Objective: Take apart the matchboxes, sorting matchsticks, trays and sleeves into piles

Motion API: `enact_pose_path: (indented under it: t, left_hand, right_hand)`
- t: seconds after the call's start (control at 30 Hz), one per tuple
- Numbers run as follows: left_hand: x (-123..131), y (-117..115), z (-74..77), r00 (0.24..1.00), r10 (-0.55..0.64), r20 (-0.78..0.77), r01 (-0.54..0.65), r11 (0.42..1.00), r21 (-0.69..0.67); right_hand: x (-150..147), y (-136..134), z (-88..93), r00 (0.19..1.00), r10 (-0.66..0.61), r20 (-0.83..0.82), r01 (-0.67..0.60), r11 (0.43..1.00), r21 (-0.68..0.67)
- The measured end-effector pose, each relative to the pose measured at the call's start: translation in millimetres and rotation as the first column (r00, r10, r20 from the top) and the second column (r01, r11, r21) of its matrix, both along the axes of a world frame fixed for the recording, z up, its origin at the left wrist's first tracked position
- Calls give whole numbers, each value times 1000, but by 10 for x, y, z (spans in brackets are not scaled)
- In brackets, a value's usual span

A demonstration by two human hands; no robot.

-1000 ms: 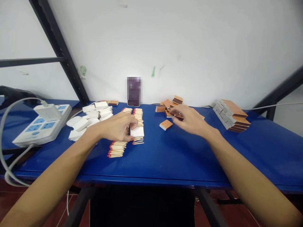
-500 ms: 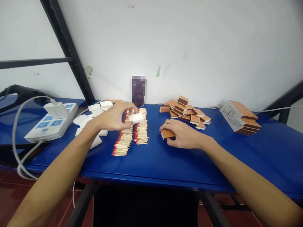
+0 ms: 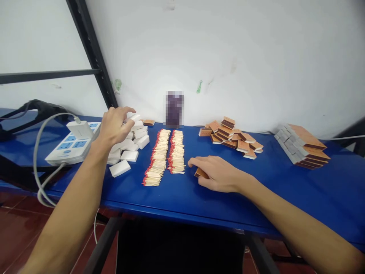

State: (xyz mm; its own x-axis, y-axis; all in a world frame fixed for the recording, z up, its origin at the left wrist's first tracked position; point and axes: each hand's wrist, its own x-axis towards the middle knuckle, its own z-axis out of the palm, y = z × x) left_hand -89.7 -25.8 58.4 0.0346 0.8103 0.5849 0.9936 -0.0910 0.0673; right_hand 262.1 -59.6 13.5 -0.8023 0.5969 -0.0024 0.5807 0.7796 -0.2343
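My left hand (image 3: 115, 123) is over the pile of white matchbox trays (image 3: 129, 156) at the left, its thumb and index finger closed around one white matchbox tray (image 3: 133, 118) at the top. In my right hand (image 3: 218, 173), low over the table, is an orange-brown matchbox sleeve (image 3: 201, 173), mostly covered by the fingers; the index finger stretches out past it. Between the hands lie two long rows of matches, a left row (image 3: 158, 156) and a shorter right row (image 3: 176, 154), red heads to the left.
Behind my right hand is a loose heap of orange matchbox sleeves (image 3: 228, 133). A neat stack of matchboxes (image 3: 306, 144) stands far right. A power strip (image 3: 74, 146) with a plugged charger and cable is at left. A blurred phone-like object (image 3: 174, 109) leans on the wall.
My left hand has moved left and back with the white tray, from over the matches to the white pile. My right hand keeps the sleeve, its index finger now extended. The view has shifted slightly.
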Motion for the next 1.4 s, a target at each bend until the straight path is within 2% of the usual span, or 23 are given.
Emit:
enact_pose_path:
  t: [0.13, 0.27, 0.53, 0.6, 0.77, 0.93, 1.07, 1.3, 1.4]
  left_hand:
    - [-64, -11, -15, 993, 10, 119, 1, 996, -91]
    - [-65, -14, -7, 990, 47, 134, -28, 989, -143]
    - [12, -8, -29, 992, 63, 113, -56, 996, -69]
    - [66, 10, -58, 997, 26, 79, -22, 999, -48]
    - [234, 63, -205, 975, -196, -108, 188, 979, -78]
    - [388, 77, -352, 979, -121, -163, 102, 987, -125]
    - [456, 90, -408, 969, -107, -224, 77, 988, -135]
    - [394, 113, -439, 957, -102, -271, 56, 984, -170]
    - [393, 84, -372, 966, -116, -231, 80, 983, -163]
  right_hand:
    - [-6, 27, -12, 999, 32, 22, -32, 999, 3]
    - [-3, 37, -31, 999, 47, 11, -47, 999, -9]
    - [22, -8, -11, 993, 98, -62, -100, 995, -30]
    - [12, -35, -11, 987, 133, -91, -137, 990, -32]
    - [-50, -96, -43, 959, 252, -126, -265, 959, -101]
    - [-83, -110, -57, 965, 236, -117, -249, 962, -115]
    - [-86, -92, -61, 964, 230, -135, -246, 963, -113]
    - [-73, -62, -68, 955, 242, -171, -263, 958, -114]
    - [-49, -51, -79, 941, 253, -225, -286, 950, -126]
